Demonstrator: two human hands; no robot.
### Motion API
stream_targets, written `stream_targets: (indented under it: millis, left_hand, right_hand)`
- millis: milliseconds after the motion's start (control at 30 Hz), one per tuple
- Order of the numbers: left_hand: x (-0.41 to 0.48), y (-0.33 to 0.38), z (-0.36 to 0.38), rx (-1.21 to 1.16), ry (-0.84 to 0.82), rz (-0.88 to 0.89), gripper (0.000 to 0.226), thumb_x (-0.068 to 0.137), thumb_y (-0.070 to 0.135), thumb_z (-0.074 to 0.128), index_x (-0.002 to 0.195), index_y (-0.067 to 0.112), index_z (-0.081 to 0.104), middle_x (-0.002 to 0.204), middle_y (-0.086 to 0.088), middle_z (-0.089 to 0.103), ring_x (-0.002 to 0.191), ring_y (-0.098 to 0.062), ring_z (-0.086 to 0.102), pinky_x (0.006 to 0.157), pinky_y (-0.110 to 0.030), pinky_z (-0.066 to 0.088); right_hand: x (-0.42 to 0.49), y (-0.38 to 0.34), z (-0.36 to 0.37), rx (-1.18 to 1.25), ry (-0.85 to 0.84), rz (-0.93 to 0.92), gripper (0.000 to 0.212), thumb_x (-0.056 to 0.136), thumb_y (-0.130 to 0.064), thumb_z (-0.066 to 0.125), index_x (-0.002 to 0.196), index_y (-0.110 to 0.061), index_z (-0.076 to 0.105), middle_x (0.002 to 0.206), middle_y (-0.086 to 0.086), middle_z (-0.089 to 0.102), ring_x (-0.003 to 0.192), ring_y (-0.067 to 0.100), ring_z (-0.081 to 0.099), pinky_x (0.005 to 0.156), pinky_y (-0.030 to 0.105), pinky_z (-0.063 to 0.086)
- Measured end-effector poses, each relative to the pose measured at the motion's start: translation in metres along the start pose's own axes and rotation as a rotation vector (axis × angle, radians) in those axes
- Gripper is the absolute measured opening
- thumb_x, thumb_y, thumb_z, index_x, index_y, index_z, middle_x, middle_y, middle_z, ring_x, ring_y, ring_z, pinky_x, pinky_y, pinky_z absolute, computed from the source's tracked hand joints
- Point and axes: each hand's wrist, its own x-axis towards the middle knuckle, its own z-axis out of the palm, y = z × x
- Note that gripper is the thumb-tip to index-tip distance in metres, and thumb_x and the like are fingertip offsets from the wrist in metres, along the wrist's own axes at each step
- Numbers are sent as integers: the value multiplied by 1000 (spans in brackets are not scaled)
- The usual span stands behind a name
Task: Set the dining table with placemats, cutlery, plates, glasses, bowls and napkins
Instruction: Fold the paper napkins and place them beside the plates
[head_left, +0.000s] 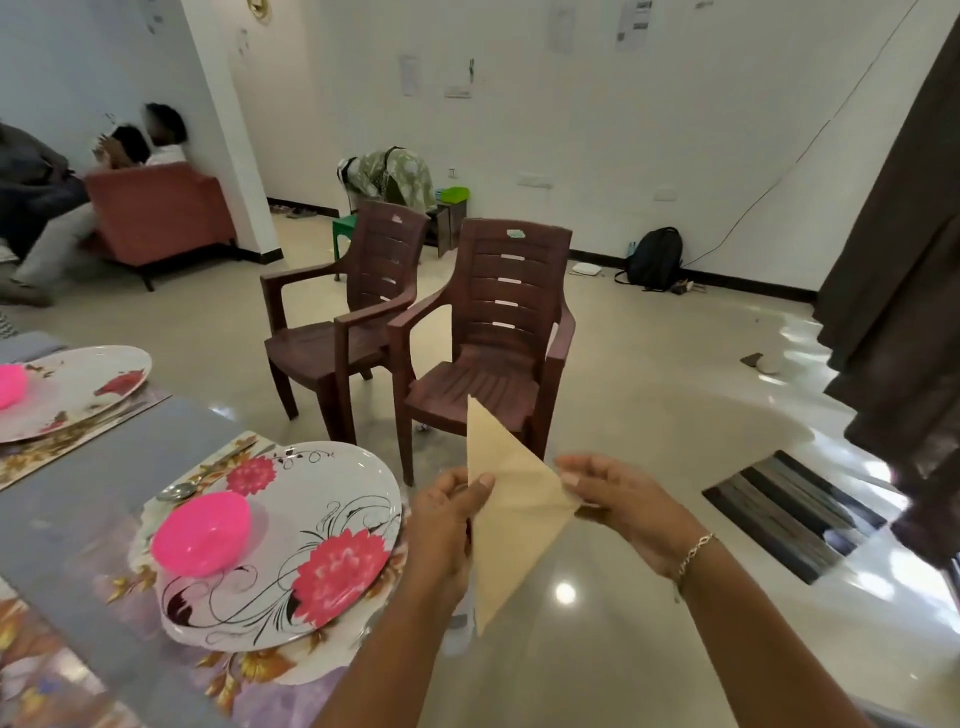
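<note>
Fingers (570, 477) of both hands pinch a folded napkin (511, 504), held in the air just right of the table (78, 509).
Left hand (447, 525) grips the napkin's left edge with the thumb on top, and the right hand (618, 499) pinches its right corner; the beige triangle hangs over the floor and touches nothing on the table. 2 places show: the near plate (322, 519) sits on a floral placemat (244, 670) with a pink bowl (202, 540) on it and a spoon (179, 491) at its far-left rim. The far plate (88, 387) lies on its own placemat (78, 441). Placemats, plates, bowls and some cutlery look done here; napkins remain, and no glass shows plainly.
</note>
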Motion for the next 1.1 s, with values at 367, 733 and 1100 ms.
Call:
stream_targets:
  millis: [367,733,1100]
  left_hand:
    - [157,-23,54,-306,135,-81,16,87,-5,53,100,3,59,81,-9,73,72,-17,70,61,-28,58]
    - [288,0,82,-267,432,-23,6,90,-1,54,86,2,58,63,-7,69,53,-14,67,51,-25,57]
    - [346,52,-48,-381,810,191,14,89,-1,56,77,7,57,54,-2,62,48,-9,58,50,-20,54]
  right_hand:
    - [161,11,-50,150,66,176,12,85,3,56,94,2,64,78,14,64,63,22,59,57,29,51]
    - [348,-22,-119,-167,-99,97,4,85,-1,60,84,-2,63,76,8,67,72,20,63,68,35,54]
    - [495,-51,59,-292,-580,-30,6,83,1,63,80,-4,65,78,11,68,73,21,64,63,27,51]
